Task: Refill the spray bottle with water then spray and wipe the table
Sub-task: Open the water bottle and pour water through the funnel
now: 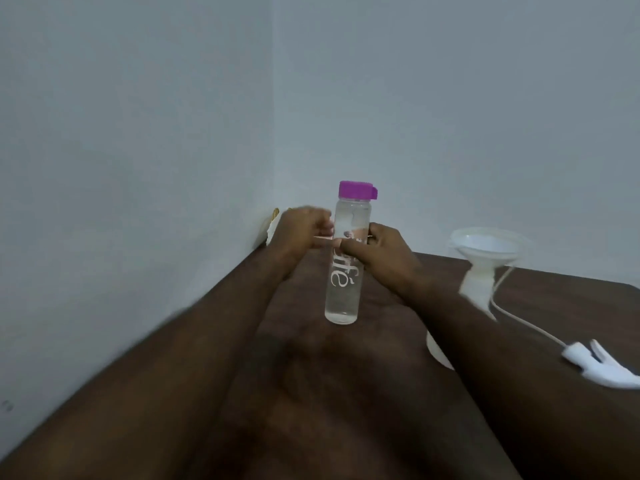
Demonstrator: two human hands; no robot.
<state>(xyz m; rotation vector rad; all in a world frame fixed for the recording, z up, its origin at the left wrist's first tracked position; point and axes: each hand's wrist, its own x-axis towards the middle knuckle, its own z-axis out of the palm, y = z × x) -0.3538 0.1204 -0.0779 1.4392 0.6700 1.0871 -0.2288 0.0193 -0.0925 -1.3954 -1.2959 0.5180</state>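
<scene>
Far left, against the wall, a pale yellowish item (273,225) sits mostly hidden behind the left hand; can't tell what it is. Left hand (304,230) is curled, fingers bent in, just beside the water bottle (343,271); blurred, so whether its grip touches the bottle can't be told. Bottle stands upright mid-surface, clear, near full, pink cap (356,190) on. Right hand (377,247) has its grip wrapped round the bottle's upper body, thumb across the front, likely steadying it so the other hand can go for the cap.

Right of that, the spray bottle (476,289) stands on the brown surface (346,393), partly behind the right forearm, a white funnel (485,245) seated in its neck: set up ready for pouring. Spray head (602,370) with tube lies on the surface at far right, off the bottle to leave the neck free.

Judgement: refill not yet begun; uncapping comes next. Funnel looks top-heavy, could tip.
</scene>
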